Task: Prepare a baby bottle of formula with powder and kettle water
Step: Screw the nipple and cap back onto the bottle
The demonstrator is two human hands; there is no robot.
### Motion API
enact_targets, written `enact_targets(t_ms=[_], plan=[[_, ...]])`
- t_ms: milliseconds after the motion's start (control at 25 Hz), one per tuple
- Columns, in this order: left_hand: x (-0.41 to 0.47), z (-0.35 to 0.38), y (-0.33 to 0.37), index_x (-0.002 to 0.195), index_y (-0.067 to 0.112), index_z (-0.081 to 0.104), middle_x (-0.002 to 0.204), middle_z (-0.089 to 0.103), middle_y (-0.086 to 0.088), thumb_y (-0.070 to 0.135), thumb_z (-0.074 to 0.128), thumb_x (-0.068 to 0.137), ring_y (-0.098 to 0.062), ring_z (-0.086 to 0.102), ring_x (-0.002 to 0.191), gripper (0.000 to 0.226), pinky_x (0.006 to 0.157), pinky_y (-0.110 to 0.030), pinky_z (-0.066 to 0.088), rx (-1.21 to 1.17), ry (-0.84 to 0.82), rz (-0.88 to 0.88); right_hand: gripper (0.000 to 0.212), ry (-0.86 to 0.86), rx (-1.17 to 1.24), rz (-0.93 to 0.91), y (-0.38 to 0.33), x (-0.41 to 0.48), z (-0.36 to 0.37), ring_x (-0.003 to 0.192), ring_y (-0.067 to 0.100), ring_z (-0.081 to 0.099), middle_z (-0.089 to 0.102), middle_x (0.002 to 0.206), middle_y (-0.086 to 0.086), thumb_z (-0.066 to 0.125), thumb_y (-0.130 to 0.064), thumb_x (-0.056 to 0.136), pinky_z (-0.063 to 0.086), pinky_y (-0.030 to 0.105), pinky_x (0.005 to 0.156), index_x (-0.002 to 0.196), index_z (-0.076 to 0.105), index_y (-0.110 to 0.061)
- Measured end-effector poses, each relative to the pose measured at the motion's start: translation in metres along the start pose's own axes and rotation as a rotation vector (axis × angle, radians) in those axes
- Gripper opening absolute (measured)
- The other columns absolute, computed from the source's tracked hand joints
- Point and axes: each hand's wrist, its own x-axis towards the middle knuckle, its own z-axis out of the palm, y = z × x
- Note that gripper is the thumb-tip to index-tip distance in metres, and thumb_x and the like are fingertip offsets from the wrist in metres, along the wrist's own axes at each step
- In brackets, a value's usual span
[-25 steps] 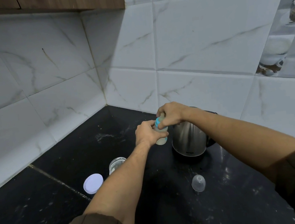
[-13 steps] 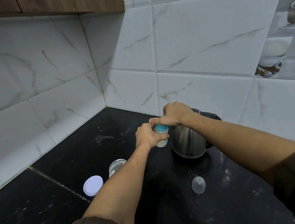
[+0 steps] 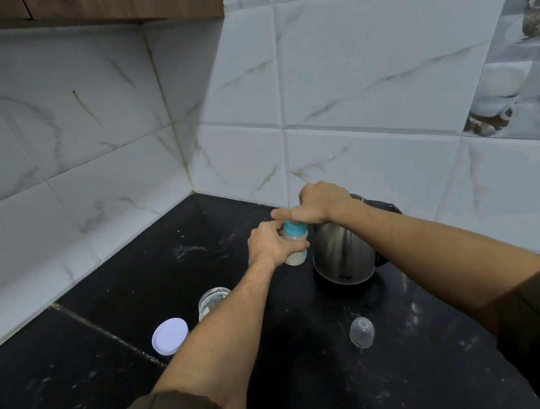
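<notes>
Baby bottle point(image 3: 295, 246) held upright just above the black counter point(image 3: 114, 323), near the back corner, pale milky liquid inside, blue collar on top. Left hand point(image 3: 271, 243) wrapped around the bottle's body, fingers closed on it. Right hand point(image 3: 317, 204) set over the top of the bottle, fingers curled down at the collar, thumb stretched out to the left; nipple hidden beneath the palm. Steel kettle point(image 3: 343, 254) just beside the bottle on the right, its lid and handle partly covered by the right wrist and forearm. Clear jar point(image 3: 214, 299), lid off, standing nearer on the left, half hidden behind the left forearm. White lid point(image 3: 169, 335) lying flat just beside the jar. Clear domed cap point(image 3: 362, 331) resting alone on the counter, nearer than the kettle, between the two forearms. White marbled wall tiles point(image 3: 83, 118) behind.
</notes>
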Motion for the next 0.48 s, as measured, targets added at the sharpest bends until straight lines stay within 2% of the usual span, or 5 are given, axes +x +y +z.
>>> enact_targets(t_ms=[160, 240, 320, 400, 480], plan=[[-0.0017, -0.0006, 0.0052, 0.091, 0.029, 0.075, 0.085, 0.075, 0.01, 0.033, 0.095, 0.063, -0.01, 0.073, 0.087, 0.034, 0.08, -0.031, 0.06, -0.014, -0.007, -0.006, 0.046, -0.153, 0.026, -0.101, 0.0031, -0.0015, -0.0046, 0.084, 0.024, 0.07, 0.069, 0.098, 0.003, 0.075, -0.042, 0.08, 0.056, 0.033, 0.063, 0.117, 0.066, -0.016], [-0.0027, 0.0004, 0.0065, 0.095, 0.03, 0.077, 0.087, 0.076, 0.011, 0.034, 0.095, 0.062, -0.009, 0.072, 0.09, 0.038, 0.082, -0.03, 0.06, -0.025, -0.009, 0.003, 0.042, -0.045, -0.074, -0.066, 0.0053, -0.005, -0.0025, 0.077, 0.023, 0.067, 0.065, 0.081, 0.001, 0.072, -0.055, 0.083, 0.052, 0.033, 0.063, 0.09, 0.067, -0.014], [-0.0026, 0.0014, 0.007, 0.107, 0.027, 0.078, 0.093, 0.076, 0.011, 0.036, 0.095, 0.061, -0.009, 0.072, 0.093, 0.049, 0.086, -0.031, 0.06, -0.024, -0.01, 0.007, 0.063, 0.062, -0.123, 0.001, 0.0063, -0.0075, -0.0006, 0.067, 0.018, 0.058, 0.059, 0.072, -0.001, 0.059, -0.077, 0.085, 0.047, 0.032, 0.063, 0.073, 0.056, -0.016], [-0.0021, 0.0019, 0.0081, 0.11, 0.024, 0.077, 0.095, 0.076, 0.011, 0.038, 0.095, 0.061, -0.009, 0.072, 0.094, 0.054, 0.088, -0.033, 0.06, -0.017, -0.009, 0.005, 0.066, 0.081, -0.068, 0.015, 0.006, -0.0098, -0.0032, 0.07, 0.018, 0.06, 0.063, 0.076, -0.001, 0.055, -0.081, 0.084, 0.05, 0.033, 0.066, 0.078, 0.061, -0.015], [-0.0024, 0.0018, 0.01, 0.109, 0.025, 0.078, 0.092, 0.076, 0.011, 0.038, 0.095, 0.062, -0.009, 0.073, 0.092, 0.052, 0.086, -0.032, 0.06, -0.02, -0.005, 0.008, 0.055, -0.009, 0.011, -0.035, 0.0075, -0.01, -0.0091, 0.087, 0.021, 0.067, 0.068, 0.095, 0.0, 0.065, -0.066, 0.083, 0.056, 0.035, 0.076, 0.108, 0.068, -0.017]])
